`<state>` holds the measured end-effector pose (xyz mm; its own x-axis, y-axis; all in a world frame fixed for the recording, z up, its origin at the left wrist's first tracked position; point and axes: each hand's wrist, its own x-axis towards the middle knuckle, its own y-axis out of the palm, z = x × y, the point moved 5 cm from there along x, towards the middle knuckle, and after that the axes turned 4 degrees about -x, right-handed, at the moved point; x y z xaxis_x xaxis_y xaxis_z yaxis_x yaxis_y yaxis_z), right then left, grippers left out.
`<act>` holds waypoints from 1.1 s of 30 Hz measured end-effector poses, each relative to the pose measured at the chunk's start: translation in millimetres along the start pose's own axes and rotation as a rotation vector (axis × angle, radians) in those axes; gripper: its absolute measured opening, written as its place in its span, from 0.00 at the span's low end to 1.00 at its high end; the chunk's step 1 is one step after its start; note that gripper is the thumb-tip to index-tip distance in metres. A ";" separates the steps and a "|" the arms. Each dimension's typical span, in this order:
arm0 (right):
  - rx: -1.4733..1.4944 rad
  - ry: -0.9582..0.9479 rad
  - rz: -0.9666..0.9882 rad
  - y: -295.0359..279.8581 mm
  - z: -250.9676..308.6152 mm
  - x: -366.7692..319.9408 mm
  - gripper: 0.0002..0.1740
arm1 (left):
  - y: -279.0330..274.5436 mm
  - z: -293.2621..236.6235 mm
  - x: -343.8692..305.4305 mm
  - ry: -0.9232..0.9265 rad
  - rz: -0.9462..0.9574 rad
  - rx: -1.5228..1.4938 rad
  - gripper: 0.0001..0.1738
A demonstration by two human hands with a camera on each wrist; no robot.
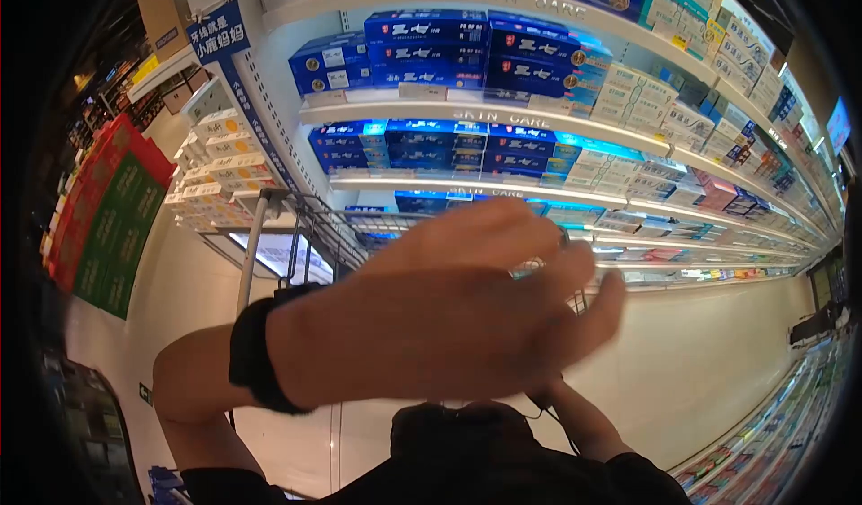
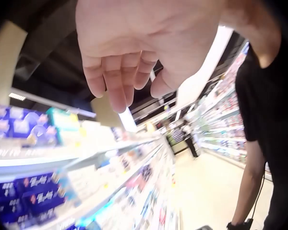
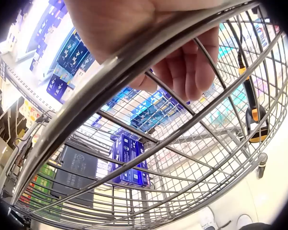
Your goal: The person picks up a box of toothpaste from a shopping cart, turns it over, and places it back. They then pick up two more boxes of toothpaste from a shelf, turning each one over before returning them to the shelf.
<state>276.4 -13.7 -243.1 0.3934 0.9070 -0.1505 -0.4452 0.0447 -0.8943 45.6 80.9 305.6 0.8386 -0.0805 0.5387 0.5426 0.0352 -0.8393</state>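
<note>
My left hand (image 1: 449, 281), with a black band on its wrist, is raised in front of the shelves and fills the middle of the head view. In the left wrist view its fingers (image 2: 116, 88) hang loosely curved around nothing. Over the metal rim (image 3: 86, 99) of a wire shopping cart reaches my right hand (image 3: 127, 21). Its relaxed fingers dangle beyond the rim and behind the cart wires, holding nothing. Through the wires a blue box (image 3: 128, 160) shows low in the cart, beside a dark grey box (image 3: 77, 167). My left hand hides part of the cart in the head view.
Shelves hold stacked blue toothpaste boxes (image 1: 422, 52) and white-green boxes (image 1: 633, 96). A red and green display (image 1: 112, 227) stands at the left, near stacked white cartons (image 1: 215, 168). A black and orange object (image 3: 252, 108) hangs by the cart. Another person (image 2: 188, 136) stands down the aisle.
</note>
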 end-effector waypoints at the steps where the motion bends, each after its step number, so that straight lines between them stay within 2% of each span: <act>1: 0.037 -0.045 -0.001 -12.9 8.5 -9.6 0.12 | 11.7 -1.9 -1.2 -0.050 0.038 -0.028 0.16; 2: 0.079 -0.084 0.000 -31.0 21.8 -6.6 0.13 | 32.2 14.7 -24.5 -0.076 -0.040 0.013 0.18; 3: 0.137 -0.120 0.008 -30.5 20.0 -5.2 0.13 | 46.4 25.2 -46.7 -0.232 0.011 -0.047 0.21; 4: 0.215 -0.105 0.037 -28.6 15.3 -3.1 0.14 | 65.2 34.2 -72.7 -0.455 0.165 -0.112 0.23; 6: 0.238 -0.162 0.113 -28.1 5.6 5.0 0.15 | 102.3 34.0 -137.1 -0.648 0.248 -0.127 0.25; 10: 0.092 -0.149 0.104 -42.9 -14.5 8.7 0.16 | 180.2 -13.2 -258.9 -0.940 0.398 -0.228 0.26; 12: 0.006 -0.151 0.090 -44.3 -32.7 14.7 0.15 | 216.5 -41.4 -305.6 -1.025 0.515 -0.204 0.33; 15: -0.042 -0.136 0.138 -53.7 -47.1 14.1 0.15 | 246.6 -71.7 -338.8 -1.144 0.592 -0.266 0.42; 18: -0.095 -0.144 0.107 -56.0 -51.3 9.2 0.15 | 260.8 -86.4 -346.8 -1.121 0.756 -0.200 0.47; 22: -0.145 -0.125 0.046 -54.7 -43.9 2.1 0.16 | 270.9 -79.5 -350.4 -1.118 0.783 -0.185 0.44; 23: -0.143 -0.125 0.051 -54.3 -42.9 1.4 0.16 | 275.2 -77.5 -352.5 -1.078 0.758 -0.174 0.41; 26: -0.164 -0.105 0.081 -52.5 -41.3 -2.7 0.17 | 289.0 -70.9 -353.0 -1.122 0.797 -0.203 0.38; 33: -0.134 -0.124 -0.013 -47.6 -39.8 -13.9 0.17 | 296.8 -71.3 -350.1 -1.155 0.701 -0.204 0.33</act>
<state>324.2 -45.1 -215.2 0.2930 0.9516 -0.0926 -0.3257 0.0083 -0.9454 -90.3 48.5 -137.3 0.5495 0.7673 -0.3306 0.0586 -0.4301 -0.9009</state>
